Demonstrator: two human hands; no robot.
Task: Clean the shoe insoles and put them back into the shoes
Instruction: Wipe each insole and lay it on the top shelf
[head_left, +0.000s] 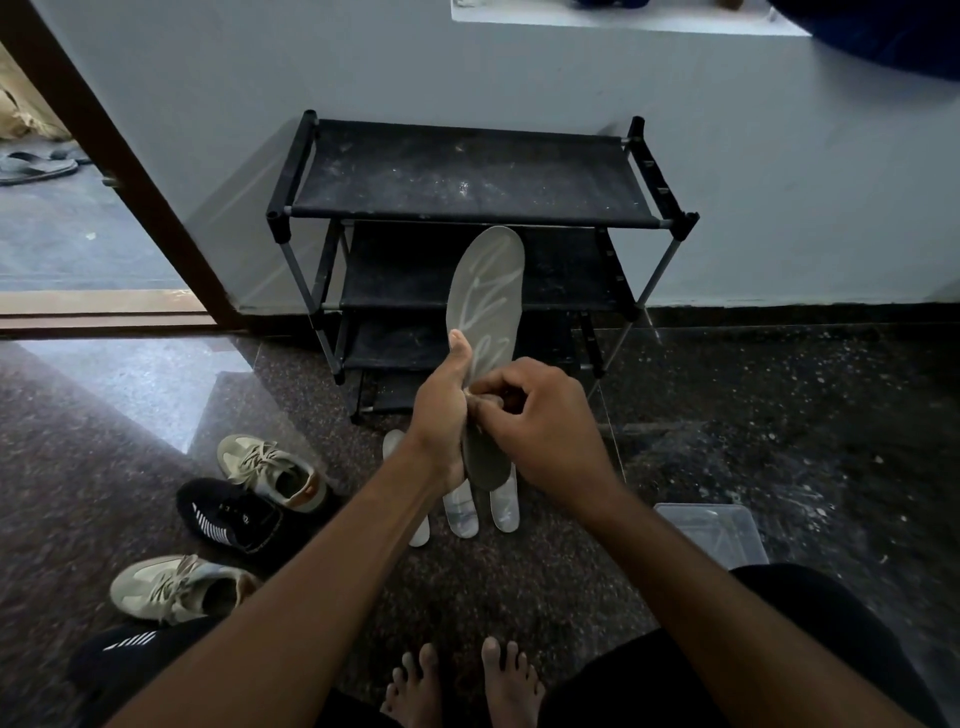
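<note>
The right hand (540, 415) curls its fingers round a small wad (489, 401) (perhaps a cloth, too dim to tell) pressed against the grey insole (485, 291). The left hand (441, 410) grips that insole upright, thumb along its edge, before the black shoe rack (467, 171) — pale insoles (460, 512) and shoes (270, 470) lie on the floor (519, 582) below.

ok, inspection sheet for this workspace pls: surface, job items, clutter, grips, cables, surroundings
surface: dark speckled stone floor, glossy at left.
job's things: grey insole held upright; three pale insoles lying on the floor beneath it; two beige sneakers and black shoes at left.
clutter: clear plastic tub at right, contents unclear.
grips: left hand holds the grey insole by its lower half; right hand pinches a small wad against it.
cables: nothing seen.
surroundings: dusty black shoe rack against a pale wall; open doorway at left, sandals outside.
</note>
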